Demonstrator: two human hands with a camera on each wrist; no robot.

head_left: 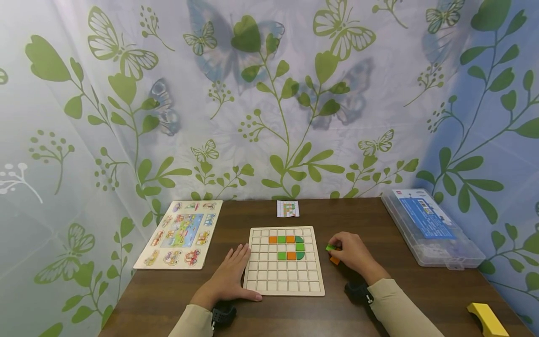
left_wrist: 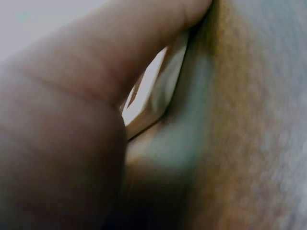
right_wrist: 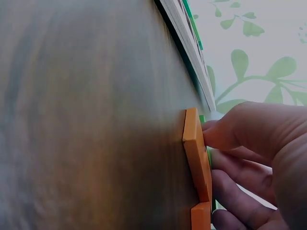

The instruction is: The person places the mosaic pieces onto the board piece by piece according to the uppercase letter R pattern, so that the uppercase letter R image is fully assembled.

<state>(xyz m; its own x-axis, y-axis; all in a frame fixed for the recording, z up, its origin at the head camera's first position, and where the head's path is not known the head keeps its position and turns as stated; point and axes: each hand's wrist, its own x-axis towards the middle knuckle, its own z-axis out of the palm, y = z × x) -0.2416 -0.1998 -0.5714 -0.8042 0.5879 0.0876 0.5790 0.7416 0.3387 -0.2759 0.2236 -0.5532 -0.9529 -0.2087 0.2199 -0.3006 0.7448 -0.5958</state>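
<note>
A pale wooden grid board (head_left: pixel 284 275) lies on the table, with green and orange tiles set in its upper right cells. My left hand (head_left: pixel 229 276) rests along the board's left edge, fingers stretched out and thumb at the lower left corner. In the left wrist view the thumb (left_wrist: pixel 96 62) hides most of the board. To the right of the board, my right hand (head_left: pixel 351 250) pinches a green tile (head_left: pixel 330 247) at its fingertips. An orange tile (head_left: pixel 334 260) lies just below it. Seen from the right wrist, orange tiles (right_wrist: pixel 196 153) partly cover the green one.
A small pattern card (head_left: pixel 288 208) lies behind the board. On the left is a vehicle picture puzzle (head_left: pixel 147 252); a clear plastic case (head_left: pixel 446 250) stands at the back right. A yellow arch-shaped block (head_left: pixel 488 320) is near the right edge. A leaf-patterned curtain (head_left: pixel 269 117) hangs behind.
</note>
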